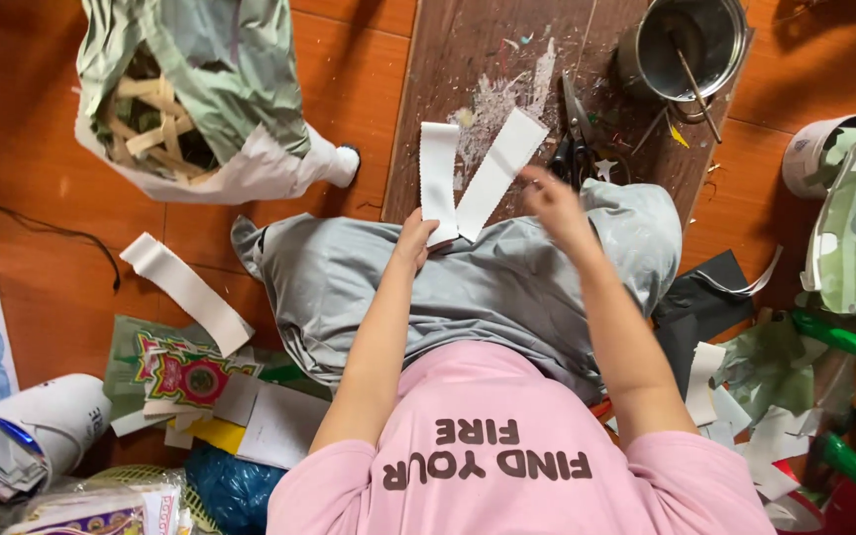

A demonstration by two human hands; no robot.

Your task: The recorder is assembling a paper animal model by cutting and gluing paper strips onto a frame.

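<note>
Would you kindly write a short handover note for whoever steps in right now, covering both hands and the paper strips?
Left hand: pinches two white paper strips at their lower ends, fanned in a V above the lap.
Right hand: open, blurred, beside the right strip; grip unclear.
Nearby: scissors and a metal pot on the stained wooden board; one loose strip on the floor, left.
Done: strips cut.
Left: the held pair is not visibly joined.

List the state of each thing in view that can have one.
left hand: pinching two white paper strips, fanned apart
right hand: raised, blurred, grip unclear
scissors: shut, lying on board
metal pot: upright, stick inside
sack: open, strips inside
</note>
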